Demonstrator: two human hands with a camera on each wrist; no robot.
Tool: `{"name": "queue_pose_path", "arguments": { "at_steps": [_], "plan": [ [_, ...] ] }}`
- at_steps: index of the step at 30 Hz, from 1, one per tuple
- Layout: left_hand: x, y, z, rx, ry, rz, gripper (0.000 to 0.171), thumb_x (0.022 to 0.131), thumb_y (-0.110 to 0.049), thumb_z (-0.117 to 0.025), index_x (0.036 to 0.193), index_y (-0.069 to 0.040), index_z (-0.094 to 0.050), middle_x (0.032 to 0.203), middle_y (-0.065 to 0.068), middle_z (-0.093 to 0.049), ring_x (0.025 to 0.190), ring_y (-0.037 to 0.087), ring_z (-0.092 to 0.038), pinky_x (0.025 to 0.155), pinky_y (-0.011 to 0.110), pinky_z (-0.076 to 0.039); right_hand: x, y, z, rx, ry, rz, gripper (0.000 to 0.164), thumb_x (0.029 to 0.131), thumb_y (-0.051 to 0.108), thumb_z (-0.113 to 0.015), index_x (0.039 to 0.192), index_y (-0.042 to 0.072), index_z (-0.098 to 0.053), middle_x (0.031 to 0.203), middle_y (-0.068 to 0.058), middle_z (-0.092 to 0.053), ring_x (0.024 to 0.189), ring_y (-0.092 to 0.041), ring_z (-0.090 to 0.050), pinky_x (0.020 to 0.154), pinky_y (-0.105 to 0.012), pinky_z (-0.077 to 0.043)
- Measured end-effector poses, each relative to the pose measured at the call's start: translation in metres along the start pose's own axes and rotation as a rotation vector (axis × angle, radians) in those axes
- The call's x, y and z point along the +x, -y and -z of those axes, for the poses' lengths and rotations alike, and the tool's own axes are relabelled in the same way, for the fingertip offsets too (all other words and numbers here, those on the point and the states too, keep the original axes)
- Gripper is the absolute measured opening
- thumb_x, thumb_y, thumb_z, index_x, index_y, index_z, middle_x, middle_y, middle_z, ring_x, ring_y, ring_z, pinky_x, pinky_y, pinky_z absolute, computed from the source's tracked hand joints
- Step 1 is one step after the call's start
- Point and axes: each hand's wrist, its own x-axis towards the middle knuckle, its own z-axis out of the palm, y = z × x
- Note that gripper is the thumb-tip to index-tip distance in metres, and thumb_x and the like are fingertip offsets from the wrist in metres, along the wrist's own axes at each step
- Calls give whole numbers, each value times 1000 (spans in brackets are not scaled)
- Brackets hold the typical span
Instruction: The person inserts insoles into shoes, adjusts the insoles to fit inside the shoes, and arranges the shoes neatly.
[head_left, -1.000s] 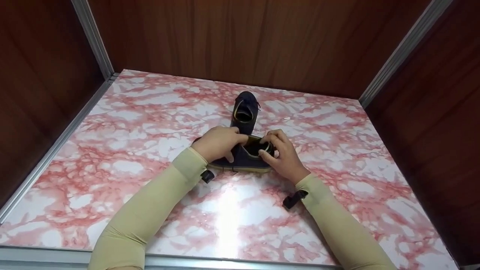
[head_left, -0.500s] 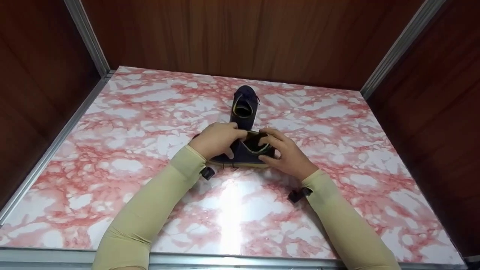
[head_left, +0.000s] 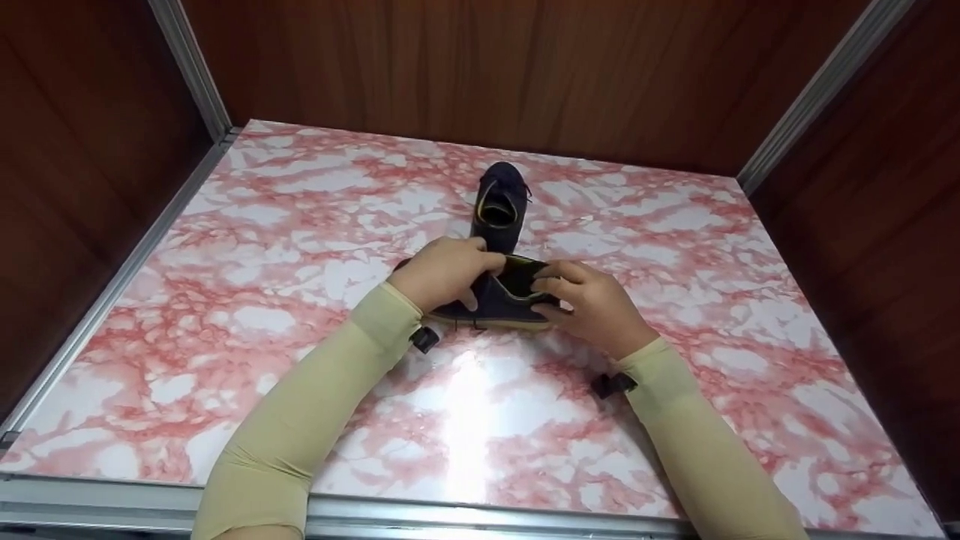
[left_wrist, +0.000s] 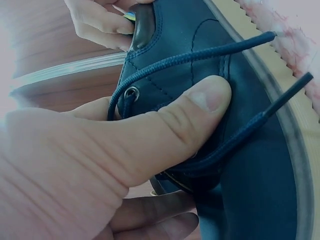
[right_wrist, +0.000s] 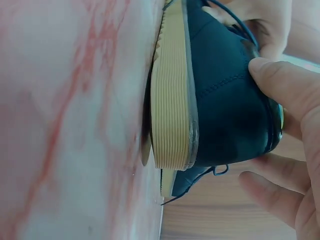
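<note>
A dark navy lace-up shoe with a ridged tan sole lies sideways on the marbled surface, toe to the left. My left hand grips it across the front, thumb pressed beside the lace eyelet. In the left wrist view, a loose blue shoelace loops over the thumb. At the heel end, my right hand holds the collar, thumb outside and fingers at the opening. The right wrist view shows the heel's tan sole close over the surface. Behind stands the matching shoe, toe pointing away.
The red-and-white marbled tabletop spreads around the shoes. Dark wood panels enclose the back and both sides, with metal profiles at the corners. A metal rail runs along the front edge.
My right hand has drawn back slightly to the right, its thumb lower on the heel's outer side. The left hand keeps its grip, and the view has shifted a little.
</note>
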Motion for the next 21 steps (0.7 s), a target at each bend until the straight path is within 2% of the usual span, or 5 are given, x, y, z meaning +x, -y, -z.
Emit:
{"name": "queue_pose_path", "arguments": {
  "at_steps": [7, 15, 18, 21],
  "plan": [
    [2, -2, 1, 5, -3, 12, 52, 81, -28, -96, 125, -24, -70, 118, 6, -67, 98, 33, -70, 91, 49, -61, 5, 3, 4, 3, 36, -6, 17, 94, 19, -89, 107, 14, -79, 123, -6, -74, 116, -25, -72, 97, -40, -64],
    [1, -1, 1, 10, 7, 16, 51, 81, -28, -96, 124, -25, -69, 119, 6, -66, 96, 33, -69, 89, 48, -60, 14, 11, 6, -59, 57, 12, 12, 94, 16, -88, 102, 9, -83, 111, -7, -78, 120, -32, -73, 105, -46, -62],
    [2, -1, 1, 18, 14, 19, 51, 82, -28, -96, 125, -25, -69, 121, 7, -66, 97, 34, -69, 90, 49, -60, 18, 10, 8, -90, 91, 21, 13, 93, 17, -89, 102, 9, -85, 109, -8, -80, 122, -34, -74, 107, -46, -62],
    [2, -2, 1, 19, 18, 19, 51, 82, -29, -95, 125, -25, -69, 121, 7, -66, 98, 34, -69, 90, 49, -60, 23, 10, 11, -120, 148, 32, 15, 92, 19, -91, 101, 9, -86, 105, -7, -81, 119, -32, -75, 104, -46, -63]
  ]
}}
